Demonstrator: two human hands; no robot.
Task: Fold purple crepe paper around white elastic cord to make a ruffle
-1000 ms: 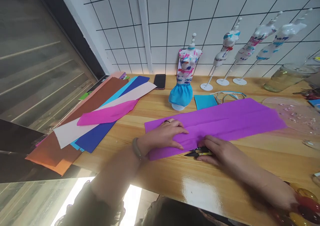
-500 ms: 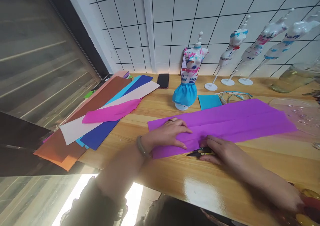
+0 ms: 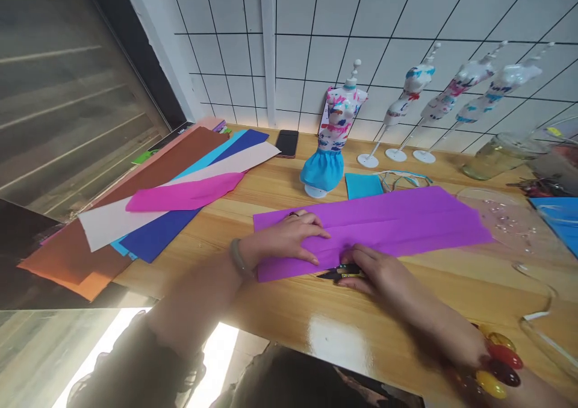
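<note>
While pressing the left hand (image 3: pixel 293 236) palm down on the purple cloth (image 3: pixel 406 220), with thumb and fingers spread apart, holds black snips (image 3: pixel 333 273) in the right hand (image 3: pixel 376 269), with that grip clamped around the handles. Points the blades leftward beside the cloth's near edge, just short of the left thumb; cannot tell whether apart or together at the tips, being too small and dark. Also touches the cloth with the right fingertips. As for the cloth, lies lengthwise across the counter (image 3: pixel 275 312), before a dress form (image 3: pixel 341 118) in a blue skirt (image 3: pixel 322 168). Looks bright, long, lightly creased along its length, puckered near the right fingers, and slanted at the right end.
</note>
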